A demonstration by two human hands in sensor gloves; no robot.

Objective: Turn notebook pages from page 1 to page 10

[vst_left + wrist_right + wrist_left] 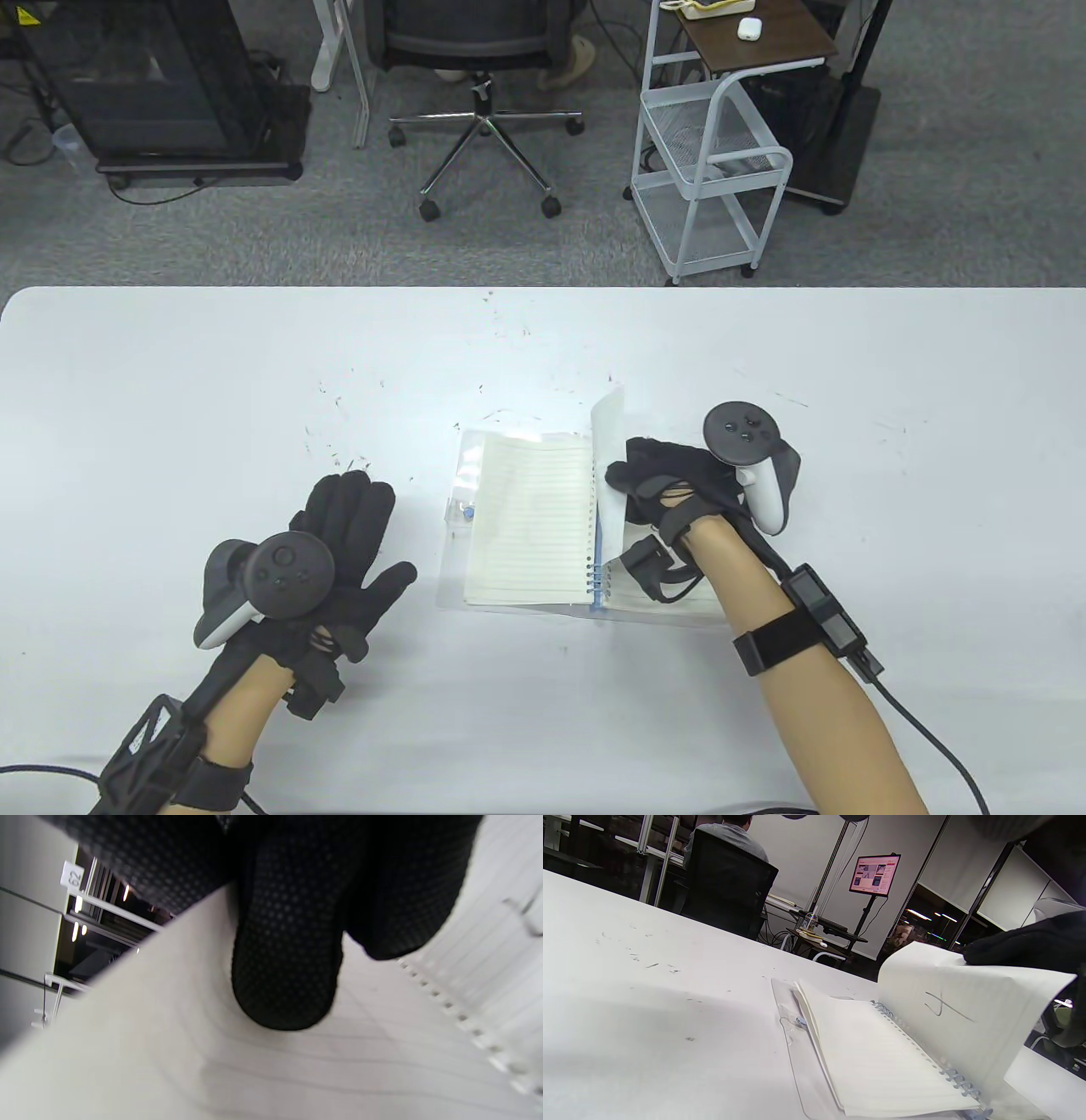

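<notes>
The right hand pinches a lifted page of the spiral notebook; the sheet stands almost upright over the binding, just left of the grip, its long axis running away from the person. The left hand rests flat with fingers spread on the worktop, well left of the notebook, leaving the flat left-hand page open for the sheet to fall onto.

My left hand and right hand: black mesh sensor gloves, dark round-topped trackers with white grips, bare forearms, black wrist straps, black cables.
</notes>
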